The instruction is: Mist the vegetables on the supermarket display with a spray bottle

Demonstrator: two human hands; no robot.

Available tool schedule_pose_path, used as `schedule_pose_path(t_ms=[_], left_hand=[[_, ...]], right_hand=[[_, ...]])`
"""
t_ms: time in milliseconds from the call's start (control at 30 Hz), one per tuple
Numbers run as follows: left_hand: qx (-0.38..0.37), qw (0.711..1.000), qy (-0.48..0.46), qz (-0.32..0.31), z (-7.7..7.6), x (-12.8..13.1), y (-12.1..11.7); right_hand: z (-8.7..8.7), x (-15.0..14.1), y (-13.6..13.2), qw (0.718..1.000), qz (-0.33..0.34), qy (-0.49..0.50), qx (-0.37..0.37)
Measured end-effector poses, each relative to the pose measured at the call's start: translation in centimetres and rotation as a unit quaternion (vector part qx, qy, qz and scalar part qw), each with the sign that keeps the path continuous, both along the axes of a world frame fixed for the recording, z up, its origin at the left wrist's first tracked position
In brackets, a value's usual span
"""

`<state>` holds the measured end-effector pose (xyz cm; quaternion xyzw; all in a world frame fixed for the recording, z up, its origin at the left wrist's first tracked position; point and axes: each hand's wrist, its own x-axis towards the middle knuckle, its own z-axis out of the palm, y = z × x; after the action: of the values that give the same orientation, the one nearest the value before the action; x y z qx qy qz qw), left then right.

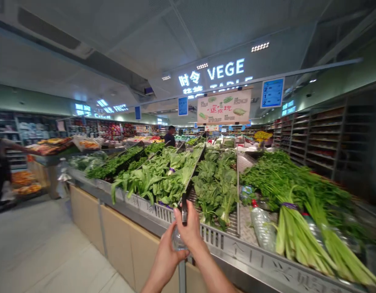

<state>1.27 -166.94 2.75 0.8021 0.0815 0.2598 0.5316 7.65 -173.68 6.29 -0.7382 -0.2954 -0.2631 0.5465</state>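
Note:
A clear spray bottle [177,240] with a black trigger head [184,209] is held upright at the front edge of the vegetable stand. My left hand [166,253] wraps round its transparent body from the left. Around the neck and trigger, my right hand [190,228] is closed, with the finger on the trigger partly hidden. Just beyond the nozzle lie dark leafy greens [215,183] in a slatted section. To their left is a heap of paler leafy greens [163,171], some bound with purple bands.
Celery [300,240] lies at right beside a plastic bottle [263,226] with a red cap. The stand's metal rim [249,250] runs across in front of me. A person [0,167] stands at far left; another person [170,136] is behind the greens. Signs [223,108] hang overhead.

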Motion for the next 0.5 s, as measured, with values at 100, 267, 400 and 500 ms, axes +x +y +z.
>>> schedule_pose_path(t_ms=[100, 267, 400, 500], left_hand=[[0.021, 0.999, 0.022, 0.018, 0.2, 0.7, 1.8], [0.051, 0.997, 0.051, 0.023, -2.5, 1.4, 5.4], [0.081, 0.993, 0.087, -0.015, -5.8, 2.6, 9.3], [0.100, 0.990, 0.088, -0.050, -6.6, 3.6, 12.3]], right_hand=[[-0.3, 1.1, 2.0, 1.000, 0.020, -0.001, -0.009], [-3.3, 1.8, 5.3, 1.000, -0.004, 0.007, -0.012], [-6.0, 2.3, 8.2, 0.998, -0.065, 0.005, 0.001], [-6.8, 2.5, 10.6, 0.993, -0.114, 0.020, 0.013]])
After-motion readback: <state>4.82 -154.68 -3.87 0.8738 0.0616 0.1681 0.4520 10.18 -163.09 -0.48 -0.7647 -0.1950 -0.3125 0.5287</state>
